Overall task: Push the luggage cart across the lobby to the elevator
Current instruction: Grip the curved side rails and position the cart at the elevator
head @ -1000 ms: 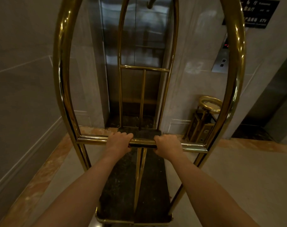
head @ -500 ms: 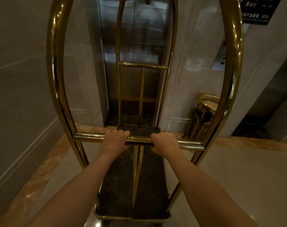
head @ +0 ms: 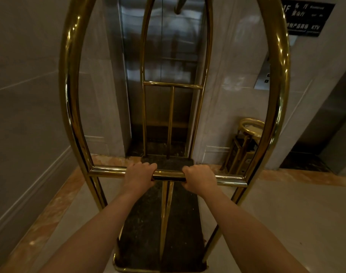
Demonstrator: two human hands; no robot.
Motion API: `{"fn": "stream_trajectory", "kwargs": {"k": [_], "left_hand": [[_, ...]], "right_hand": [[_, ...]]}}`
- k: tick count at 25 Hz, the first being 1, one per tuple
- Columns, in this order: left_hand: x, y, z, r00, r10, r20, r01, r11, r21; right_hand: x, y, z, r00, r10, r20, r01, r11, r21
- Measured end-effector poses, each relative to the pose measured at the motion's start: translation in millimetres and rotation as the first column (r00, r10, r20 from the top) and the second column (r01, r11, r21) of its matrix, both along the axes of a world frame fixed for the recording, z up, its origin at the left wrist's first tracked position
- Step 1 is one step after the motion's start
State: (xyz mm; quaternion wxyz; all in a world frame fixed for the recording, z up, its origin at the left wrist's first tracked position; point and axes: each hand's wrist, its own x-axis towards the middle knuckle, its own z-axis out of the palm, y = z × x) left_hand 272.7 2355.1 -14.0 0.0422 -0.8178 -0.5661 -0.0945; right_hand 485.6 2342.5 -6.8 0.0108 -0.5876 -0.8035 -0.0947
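Both hands, left hand (head: 139, 175) and right hand (head: 199, 179), grip the brass luggage cart (head: 73, 95) crossbar at frame center, facing the closed elevator (head: 162, 56).

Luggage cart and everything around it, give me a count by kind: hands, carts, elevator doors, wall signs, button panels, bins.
Hands on the cart's crossbar: 2, left hand and right hand
Luggage cart: 1
Elevator door, shut: 1
Black wall sign: 1
Call button panel: 1
Gold ashtray bin: 1
Total: 7
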Motion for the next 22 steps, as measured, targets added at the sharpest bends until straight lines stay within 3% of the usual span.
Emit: {"fn": "stream_trajectory", "kwargs": {"k": [12,20,22], "left_hand": [[-2,1,2,1.000,-0.016,0.011,0.017,1.000,-0.016],[-9,-5,18,0.997,-0.070,-0.012,0.067,0.980,-0.189],[-13,-11,26,0.996,-0.069,0.052,0.075,0.988,-0.137]], "right_hand": [[-5,-5,1,0.998,-0.036,-0.060,0.037,0.999,0.025],[-10,-14,-4,0.984,-0.126,-0.129,0.132,0.990,0.042],[-10,-14,-5,0.980,-0.136,-0.146,0.141,0.990,0.023]]}}
